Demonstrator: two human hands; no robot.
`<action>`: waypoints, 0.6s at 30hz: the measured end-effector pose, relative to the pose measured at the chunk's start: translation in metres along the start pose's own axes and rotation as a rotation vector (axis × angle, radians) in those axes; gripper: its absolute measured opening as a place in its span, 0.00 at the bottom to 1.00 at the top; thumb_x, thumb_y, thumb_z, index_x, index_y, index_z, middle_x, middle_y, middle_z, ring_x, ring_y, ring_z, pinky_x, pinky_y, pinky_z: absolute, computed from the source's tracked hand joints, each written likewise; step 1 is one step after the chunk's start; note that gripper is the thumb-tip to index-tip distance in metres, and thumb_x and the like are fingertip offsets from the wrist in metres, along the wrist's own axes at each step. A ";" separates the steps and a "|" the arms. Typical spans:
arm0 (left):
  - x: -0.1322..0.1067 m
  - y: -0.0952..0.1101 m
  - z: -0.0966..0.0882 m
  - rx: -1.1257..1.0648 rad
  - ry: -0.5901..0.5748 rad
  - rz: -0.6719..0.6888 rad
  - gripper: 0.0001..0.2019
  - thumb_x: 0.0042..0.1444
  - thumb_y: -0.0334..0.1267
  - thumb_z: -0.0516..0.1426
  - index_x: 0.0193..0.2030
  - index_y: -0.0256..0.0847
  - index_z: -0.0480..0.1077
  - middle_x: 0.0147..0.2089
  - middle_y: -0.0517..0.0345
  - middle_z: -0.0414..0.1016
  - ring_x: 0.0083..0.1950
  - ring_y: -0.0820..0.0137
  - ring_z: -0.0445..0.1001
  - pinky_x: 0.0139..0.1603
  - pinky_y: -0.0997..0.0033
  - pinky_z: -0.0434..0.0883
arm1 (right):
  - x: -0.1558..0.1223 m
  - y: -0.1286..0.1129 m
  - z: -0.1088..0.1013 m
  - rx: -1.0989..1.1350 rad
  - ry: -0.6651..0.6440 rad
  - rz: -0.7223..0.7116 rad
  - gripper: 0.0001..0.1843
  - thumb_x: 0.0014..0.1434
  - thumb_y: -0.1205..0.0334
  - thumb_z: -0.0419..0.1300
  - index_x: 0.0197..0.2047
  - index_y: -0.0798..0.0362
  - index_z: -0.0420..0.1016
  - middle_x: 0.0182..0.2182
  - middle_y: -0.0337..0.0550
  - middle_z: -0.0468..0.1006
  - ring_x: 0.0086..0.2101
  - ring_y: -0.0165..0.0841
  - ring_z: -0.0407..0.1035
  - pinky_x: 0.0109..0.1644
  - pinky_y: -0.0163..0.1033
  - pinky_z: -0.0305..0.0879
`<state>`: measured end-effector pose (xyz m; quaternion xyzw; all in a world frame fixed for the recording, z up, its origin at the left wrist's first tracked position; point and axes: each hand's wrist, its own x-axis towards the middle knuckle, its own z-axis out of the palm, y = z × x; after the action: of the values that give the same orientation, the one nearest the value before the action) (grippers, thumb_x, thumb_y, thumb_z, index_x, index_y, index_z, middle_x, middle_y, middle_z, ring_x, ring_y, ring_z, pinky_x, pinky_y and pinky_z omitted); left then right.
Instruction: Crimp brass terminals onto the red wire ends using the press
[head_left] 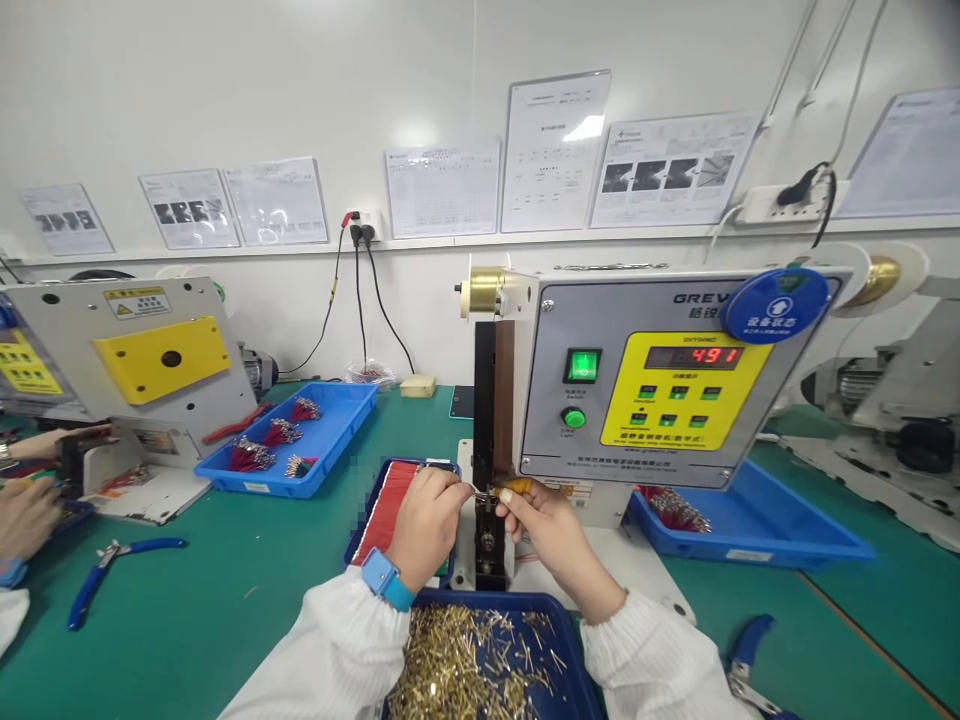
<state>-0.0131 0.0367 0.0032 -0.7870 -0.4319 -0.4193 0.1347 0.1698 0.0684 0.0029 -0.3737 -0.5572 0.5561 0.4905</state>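
Observation:
My left hand (pixel 426 522) and my right hand (pixel 541 520) meet at the black jaw (pixel 487 500) of a grey crimping machine (pixel 660 380). Both are closed in a pinch on a thin wire (pixel 474 490) held across the jaw. An orange finger cot covers one right fingertip (pixel 519 487). A blue watch (pixel 388 579) sits on my left wrist. Just below my arms is a blue tray of loose brass terminals (pixel 480 660). A small blue tray of red wires (pixel 386 515) lies under my left hand.
Blue trays with red wire bundles sit at left (pixel 296 440) and right (pixel 750 525). Blue-handled pliers (pixel 112 560) lie on the green table, with another pair (pixel 746 660) at lower right. A co-worker's hands (pixel 26 510) work at another machine (pixel 142 365) on the left.

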 end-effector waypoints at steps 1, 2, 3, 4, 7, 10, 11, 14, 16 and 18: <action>0.000 0.000 0.000 0.000 0.000 -0.002 0.11 0.63 0.24 0.49 0.41 0.38 0.71 0.40 0.53 0.71 0.42 0.66 0.65 0.42 0.67 0.66 | 0.000 0.000 0.001 -0.003 0.013 0.004 0.30 0.41 0.34 0.68 0.26 0.54 0.69 0.21 0.40 0.74 0.19 0.28 0.63 0.21 0.34 0.60; 0.000 0.000 0.000 -0.001 0.001 -0.004 0.11 0.63 0.24 0.49 0.41 0.38 0.71 0.40 0.53 0.71 0.42 0.66 0.65 0.42 0.67 0.66 | 0.000 0.000 0.002 -0.008 0.020 0.008 0.30 0.41 0.34 0.68 0.26 0.54 0.69 0.21 0.40 0.73 0.18 0.28 0.63 0.21 0.34 0.60; 0.000 0.000 0.001 -0.001 0.001 -0.005 0.11 0.63 0.24 0.49 0.41 0.38 0.71 0.40 0.53 0.71 0.42 0.66 0.65 0.42 0.67 0.66 | 0.000 0.000 0.002 -0.015 0.023 0.011 0.30 0.41 0.34 0.68 0.26 0.54 0.69 0.21 0.40 0.73 0.18 0.28 0.62 0.21 0.34 0.60; 0.000 0.000 0.001 -0.001 0.002 -0.006 0.11 0.63 0.24 0.49 0.41 0.39 0.71 0.40 0.53 0.71 0.42 0.66 0.65 0.42 0.67 0.66 | 0.000 0.000 0.002 -0.021 0.021 0.012 0.30 0.41 0.34 0.68 0.26 0.54 0.69 0.21 0.39 0.73 0.18 0.28 0.62 0.21 0.34 0.60; 0.000 0.000 0.001 -0.004 0.002 -0.008 0.11 0.63 0.24 0.50 0.41 0.39 0.72 0.40 0.53 0.71 0.42 0.66 0.65 0.42 0.67 0.66 | 0.000 0.000 0.002 -0.032 0.017 0.008 0.29 0.41 0.34 0.67 0.26 0.53 0.69 0.21 0.39 0.73 0.18 0.28 0.62 0.21 0.34 0.60; -0.001 0.000 0.001 -0.007 0.005 -0.010 0.11 0.63 0.24 0.49 0.41 0.38 0.72 0.40 0.53 0.71 0.42 0.66 0.65 0.42 0.67 0.66 | 0.000 0.000 0.004 -0.038 0.015 0.004 0.28 0.42 0.35 0.67 0.26 0.53 0.68 0.21 0.39 0.73 0.18 0.28 0.62 0.21 0.34 0.60; -0.001 0.000 0.001 -0.008 0.005 -0.012 0.12 0.63 0.24 0.49 0.41 0.38 0.72 0.40 0.53 0.71 0.42 0.66 0.65 0.42 0.66 0.66 | 0.000 -0.001 0.005 -0.043 0.012 0.002 0.28 0.43 0.35 0.67 0.26 0.53 0.68 0.21 0.40 0.73 0.18 0.28 0.62 0.21 0.35 0.60; -0.001 0.001 0.001 -0.014 0.003 -0.021 0.12 0.63 0.24 0.49 0.42 0.39 0.72 0.39 0.53 0.71 0.42 0.66 0.65 0.42 0.66 0.66 | -0.001 -0.004 0.005 -0.074 0.008 -0.008 0.28 0.44 0.35 0.66 0.26 0.53 0.68 0.21 0.41 0.73 0.19 0.29 0.63 0.21 0.35 0.61; -0.001 0.000 0.002 -0.021 0.006 -0.019 0.12 0.63 0.25 0.49 0.41 0.39 0.72 0.39 0.53 0.72 0.42 0.66 0.65 0.42 0.66 0.66 | -0.002 -0.007 0.000 -0.102 0.016 -0.009 0.28 0.43 0.34 0.65 0.26 0.53 0.68 0.21 0.41 0.73 0.19 0.29 0.63 0.21 0.35 0.61; -0.001 0.000 0.005 -0.021 0.021 -0.013 0.11 0.64 0.26 0.50 0.41 0.39 0.73 0.39 0.53 0.72 0.42 0.66 0.66 0.42 0.66 0.66 | -0.004 -0.006 -0.007 -0.152 0.020 -0.008 0.28 0.44 0.34 0.63 0.26 0.52 0.69 0.21 0.42 0.73 0.19 0.30 0.63 0.21 0.36 0.62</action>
<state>-0.0111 0.0389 -0.0006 -0.7812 -0.4313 -0.4327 0.1284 0.1783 0.0654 0.0071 -0.4135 -0.5944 0.5063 0.4684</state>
